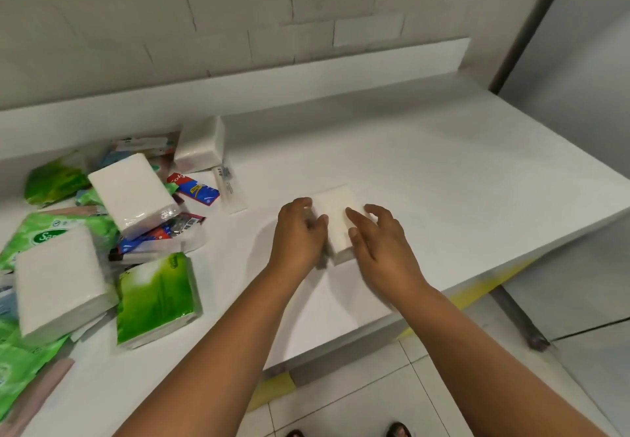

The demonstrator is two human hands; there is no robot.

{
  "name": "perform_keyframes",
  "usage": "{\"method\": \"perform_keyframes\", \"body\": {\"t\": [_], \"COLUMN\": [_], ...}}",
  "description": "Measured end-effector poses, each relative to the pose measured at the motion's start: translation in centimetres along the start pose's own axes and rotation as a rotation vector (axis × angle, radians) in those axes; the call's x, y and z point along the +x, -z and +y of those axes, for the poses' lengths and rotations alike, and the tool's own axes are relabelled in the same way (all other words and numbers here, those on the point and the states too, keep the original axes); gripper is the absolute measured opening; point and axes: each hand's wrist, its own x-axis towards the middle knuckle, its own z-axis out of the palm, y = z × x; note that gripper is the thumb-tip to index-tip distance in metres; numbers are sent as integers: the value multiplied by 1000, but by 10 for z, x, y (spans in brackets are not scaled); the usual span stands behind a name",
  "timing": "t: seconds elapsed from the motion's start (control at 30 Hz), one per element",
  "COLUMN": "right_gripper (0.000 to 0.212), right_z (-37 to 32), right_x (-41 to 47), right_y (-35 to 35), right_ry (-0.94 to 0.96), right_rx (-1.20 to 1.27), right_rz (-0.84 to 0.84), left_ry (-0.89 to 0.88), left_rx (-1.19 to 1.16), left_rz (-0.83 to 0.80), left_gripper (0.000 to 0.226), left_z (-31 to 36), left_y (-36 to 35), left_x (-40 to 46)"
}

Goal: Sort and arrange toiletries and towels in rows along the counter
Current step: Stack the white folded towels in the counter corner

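Note:
A white tissue pack (337, 213) lies flat on the white counter (443, 163), near its middle. My left hand (300, 235) grips the pack's left side. My right hand (378, 238) rests on its right side with fingers over the top. To the left sits a jumbled pile: more white tissue packs (131, 191) (58, 279) (201, 145), green tissue packs (155, 300) (56, 180), a red and blue toothpaste box (194, 189) and a white tube (230, 186).
The counter's front edge (375, 324) runs diagonally below my hands, with tiled floor beneath. A low backsplash (306, 75) and tiled wall stand behind. A glass partition with a dark frame (531, 27) closes the right side.

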Motion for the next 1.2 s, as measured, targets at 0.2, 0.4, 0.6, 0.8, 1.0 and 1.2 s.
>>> {"method": "perform_keyframes", "body": {"t": [0.2,0.4,0.6,0.8,1.0,1.2], "right_gripper": [49,42,42,42,42,41], "right_z": [50,99,151,194,226,256], "right_x": [5,19,36,53,81,114], "right_y": [27,57,83,106,120,130], "right_ry": [-120,-138,-143,-141,-145,-168], "right_rx": [124,204,242,225,200,187], "right_rz": [49,35,61,74,97,153], "left_ry": [0,44,58,19,-6,-33], "left_rx": [-129,-202,-217,-155,-156,-165], "left_rz": [-127,-77,-90,-148,-165,-196], "left_gripper": [53,41,44,53,52,51], "left_z": [23,51,78,104,123,138], "left_y": [-45,-92,-144,-188,-222,-255], "left_x": [1,13,26,42,74,116]}}
